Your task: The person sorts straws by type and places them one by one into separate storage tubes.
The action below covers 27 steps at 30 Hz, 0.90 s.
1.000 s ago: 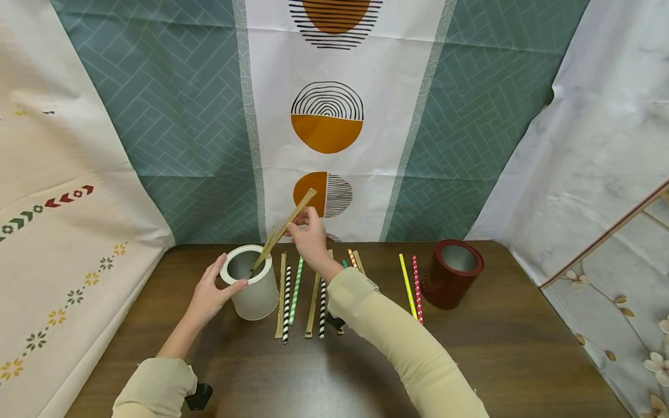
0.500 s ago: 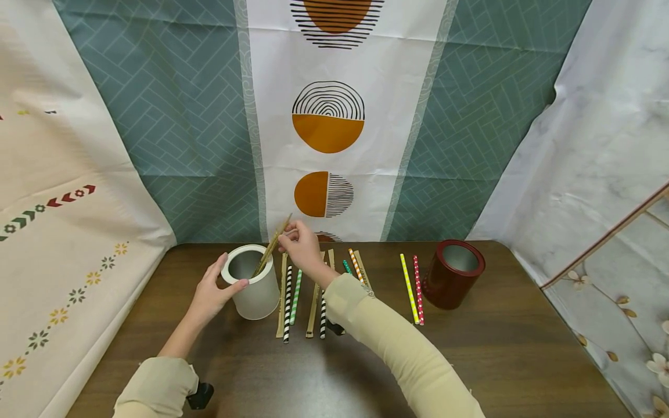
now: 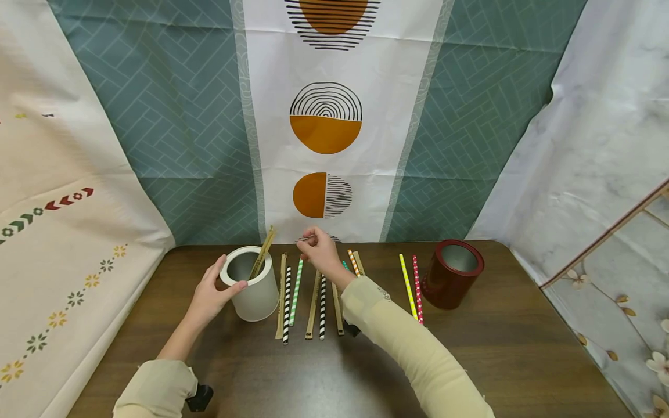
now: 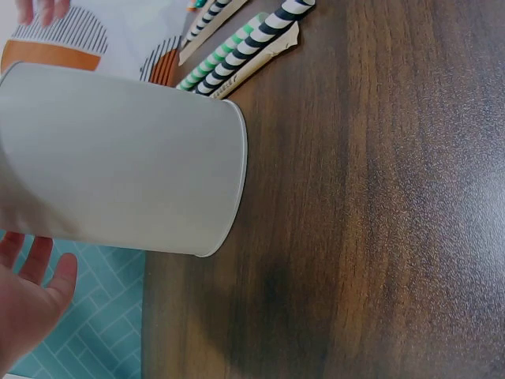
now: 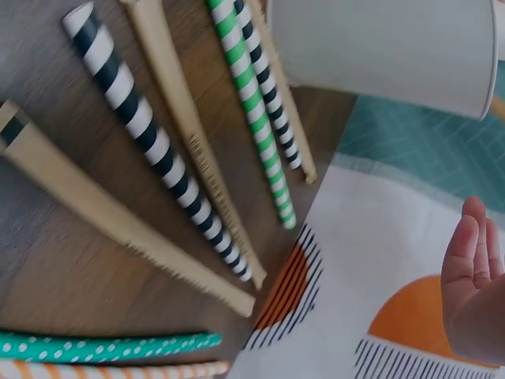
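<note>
Currently, the left hand [image 3: 209, 295] gripped the white cylindrical cup [image 3: 253, 287] near the table's [image 3: 502, 360] far-left edge, with tan paper-wrapped straws [image 3: 261, 253] leaning inside. Bracing the cup would keep it upright. The right hand [image 3: 320, 251] hovered released, holding nothing. Only the right wrist view resolved the black-and-white striped straw [image 5: 162, 160].

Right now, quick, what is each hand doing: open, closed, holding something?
Left hand: grips the white cup.
Right hand: open, holds nothing, above the straws.
</note>
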Tool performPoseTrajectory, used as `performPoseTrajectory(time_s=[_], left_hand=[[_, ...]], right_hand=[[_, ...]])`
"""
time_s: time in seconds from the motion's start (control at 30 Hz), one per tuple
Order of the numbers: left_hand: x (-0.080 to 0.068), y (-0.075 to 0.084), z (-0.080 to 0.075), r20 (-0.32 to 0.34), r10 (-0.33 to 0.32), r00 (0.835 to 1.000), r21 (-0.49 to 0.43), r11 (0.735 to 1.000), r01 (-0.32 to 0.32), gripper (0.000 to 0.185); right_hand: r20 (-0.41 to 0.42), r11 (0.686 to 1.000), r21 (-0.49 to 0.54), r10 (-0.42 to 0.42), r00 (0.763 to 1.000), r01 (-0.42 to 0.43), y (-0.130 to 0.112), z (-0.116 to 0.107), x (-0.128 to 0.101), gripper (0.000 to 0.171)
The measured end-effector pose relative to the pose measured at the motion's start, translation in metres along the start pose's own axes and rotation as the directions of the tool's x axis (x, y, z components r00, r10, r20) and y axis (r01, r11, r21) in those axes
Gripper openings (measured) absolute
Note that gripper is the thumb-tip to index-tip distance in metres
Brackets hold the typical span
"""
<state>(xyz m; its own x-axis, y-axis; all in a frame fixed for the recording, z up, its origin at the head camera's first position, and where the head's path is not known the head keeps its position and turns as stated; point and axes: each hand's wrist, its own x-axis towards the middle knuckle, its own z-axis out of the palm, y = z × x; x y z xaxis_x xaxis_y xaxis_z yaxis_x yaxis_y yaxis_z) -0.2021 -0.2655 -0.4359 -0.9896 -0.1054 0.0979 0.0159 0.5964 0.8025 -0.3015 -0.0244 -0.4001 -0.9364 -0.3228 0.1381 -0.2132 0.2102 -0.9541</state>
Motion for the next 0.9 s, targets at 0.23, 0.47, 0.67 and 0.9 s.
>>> performPoseTrajectory(time_s=[0.23, 0.47, 0.67, 0.9], left_hand=[[0.0, -0.003, 0.001, -0.003, 0.002, 1.0, -0.008, 1.0, -0.002, 0.087], [0.001, -0.006, 0.002, 0.0, 0.007, 1.0, -0.009, 1.0, -0.007, 0.088], [0.0, -0.005, 0.002, 0.001, 0.006, 1.0, -0.011, 1.0, -0.006, 0.088], [0.0, -0.005, 0.002, 0.001, 0.003, 1.0, -0.01, 1.0, -0.003, 0.088]], right_hand=[[0.05, 0.997, 0.036, 0.06, 0.997, -0.062, 0.018, -0.022, -0.001, 0.028], [0.131, 0.991, 0.029, 0.123, 0.984, -0.128, 0.02, -0.045, -0.012, 0.028], [0.084, 0.983, -0.041, 0.18, 0.98, -0.177, 0.054, -0.059, -0.003, 0.03], [0.038, 0.974, -0.037, 0.226, 0.973, -0.224, 0.069, -0.074, -0.005, 0.029]])
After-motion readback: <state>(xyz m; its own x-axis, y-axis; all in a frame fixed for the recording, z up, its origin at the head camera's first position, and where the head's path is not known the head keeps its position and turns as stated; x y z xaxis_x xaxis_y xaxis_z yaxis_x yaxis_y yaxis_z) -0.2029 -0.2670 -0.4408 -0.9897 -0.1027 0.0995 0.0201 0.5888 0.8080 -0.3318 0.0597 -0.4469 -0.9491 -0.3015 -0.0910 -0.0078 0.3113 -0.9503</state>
